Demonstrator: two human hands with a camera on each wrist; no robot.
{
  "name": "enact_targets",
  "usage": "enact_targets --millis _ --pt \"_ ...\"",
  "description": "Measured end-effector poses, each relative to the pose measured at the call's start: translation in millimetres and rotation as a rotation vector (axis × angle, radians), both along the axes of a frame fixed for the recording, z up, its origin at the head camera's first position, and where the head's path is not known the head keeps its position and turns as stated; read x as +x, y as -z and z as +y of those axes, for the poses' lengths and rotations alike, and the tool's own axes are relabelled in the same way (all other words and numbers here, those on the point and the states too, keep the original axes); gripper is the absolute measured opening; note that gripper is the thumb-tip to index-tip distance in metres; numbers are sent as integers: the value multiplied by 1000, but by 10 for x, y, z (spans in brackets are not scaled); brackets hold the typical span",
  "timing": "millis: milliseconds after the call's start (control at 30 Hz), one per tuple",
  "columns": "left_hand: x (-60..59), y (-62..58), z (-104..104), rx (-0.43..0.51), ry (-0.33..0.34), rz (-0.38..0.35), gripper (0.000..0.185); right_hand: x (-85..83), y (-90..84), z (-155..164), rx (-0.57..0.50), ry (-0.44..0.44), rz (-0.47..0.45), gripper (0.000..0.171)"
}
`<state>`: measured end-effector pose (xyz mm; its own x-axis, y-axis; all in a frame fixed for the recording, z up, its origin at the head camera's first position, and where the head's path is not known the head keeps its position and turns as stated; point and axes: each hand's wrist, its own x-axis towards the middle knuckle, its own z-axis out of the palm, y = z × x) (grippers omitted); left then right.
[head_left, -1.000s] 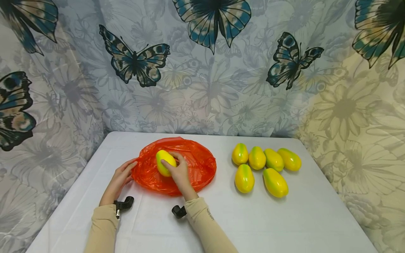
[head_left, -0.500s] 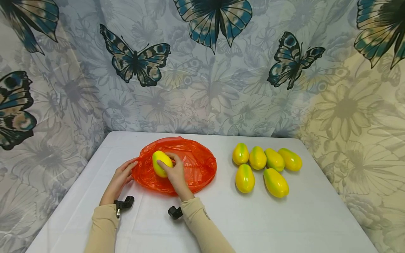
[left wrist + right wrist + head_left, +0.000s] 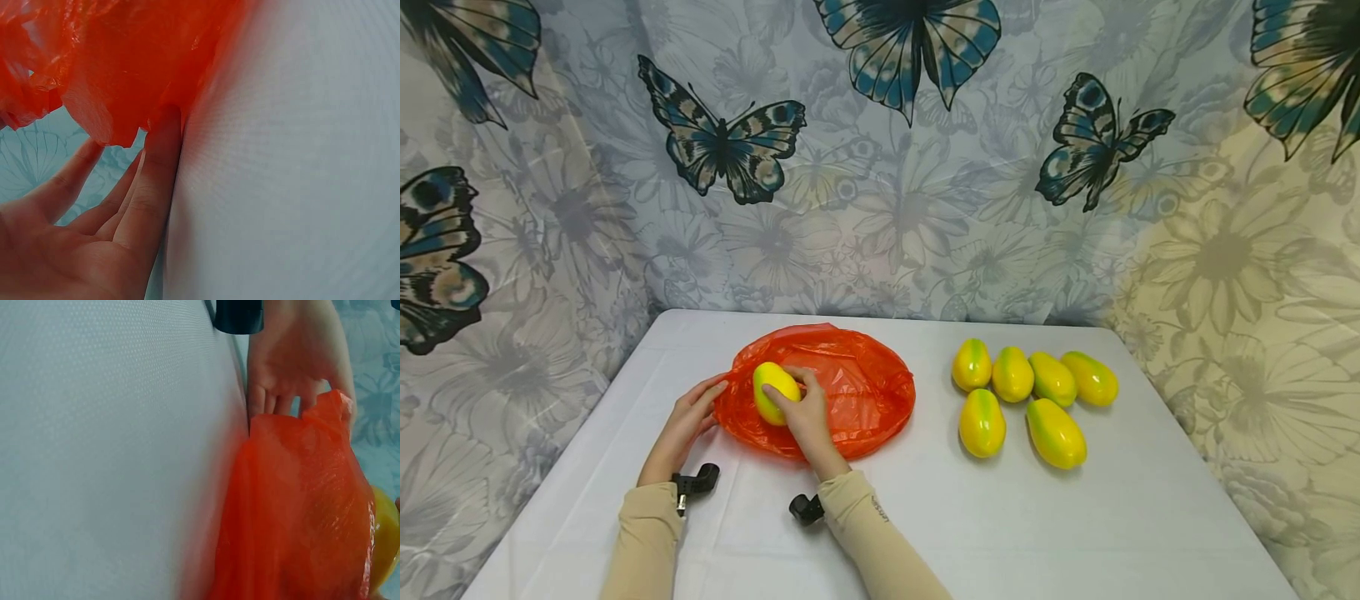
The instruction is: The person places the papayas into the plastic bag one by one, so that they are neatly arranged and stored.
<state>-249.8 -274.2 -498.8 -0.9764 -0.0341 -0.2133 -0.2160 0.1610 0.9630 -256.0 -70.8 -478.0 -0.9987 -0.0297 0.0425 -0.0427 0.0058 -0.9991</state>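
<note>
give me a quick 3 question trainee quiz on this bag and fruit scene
1. True or false: the right hand grips a fruit over the orange bag.
2. How many fruits lie loose on the table, beside the bag?
3. The left hand touches: A) the bag's edge, B) a loose fruit, C) the curtain.

Key: 1 true; 2 six, in a cluster; 3 A.

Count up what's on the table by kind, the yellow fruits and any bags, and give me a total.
Yellow-green fruits: 7, six loose on the table (first one) and one in the right hand over the bag.
Orange plastic bags: 1, its edge touched by the left hand.
Total: 8
</note>
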Motion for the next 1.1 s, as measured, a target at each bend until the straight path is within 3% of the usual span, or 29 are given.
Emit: enact_targets --millis 1100 --pt "-3 -1 4 6 11 5 71 48 93 -28 65 -84 -27 40"
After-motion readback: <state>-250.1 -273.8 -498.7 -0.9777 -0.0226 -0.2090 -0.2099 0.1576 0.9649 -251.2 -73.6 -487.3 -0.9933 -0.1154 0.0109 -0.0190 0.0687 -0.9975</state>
